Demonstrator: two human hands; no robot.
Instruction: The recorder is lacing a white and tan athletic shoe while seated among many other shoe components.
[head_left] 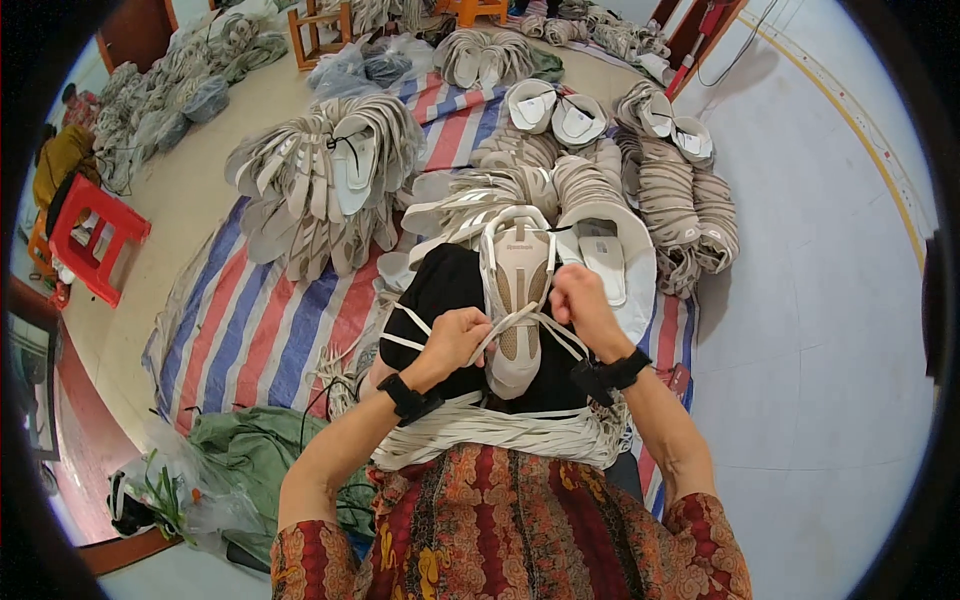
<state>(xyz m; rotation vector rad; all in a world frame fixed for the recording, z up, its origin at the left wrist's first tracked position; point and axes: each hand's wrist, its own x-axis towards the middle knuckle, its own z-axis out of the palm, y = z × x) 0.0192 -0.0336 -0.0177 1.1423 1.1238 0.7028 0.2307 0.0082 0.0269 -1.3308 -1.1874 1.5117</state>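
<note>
A beige and white shoe upper (pixel 518 268) lies on my black-clad lap, its rounded toe end toward me. A pale shoelace (pixel 524 314) runs across it between my two hands. My left hand (pixel 460 338) is closed at the upper's left side, pinching the lace between thumb and fingers. On the other side my right hand (pixel 584 304) is curled closed beside the upper's edge, and the lace leads up to its fingers; their tips are partly hidden. Loose lace ends hang below the right hand. A thick bundle of white laces (pixel 490 437) lies across my lap nearer my body.
Stacked shoe uppers (pixel 480 190) stand just ahead, with tied stacks to the left (pixel 330 150) and right (pixel 680 205). They rest on a striped tarp (pixel 265 330). A red plastic stool (pixel 95 240) is far left; green cloth (pixel 250 450) lies near left.
</note>
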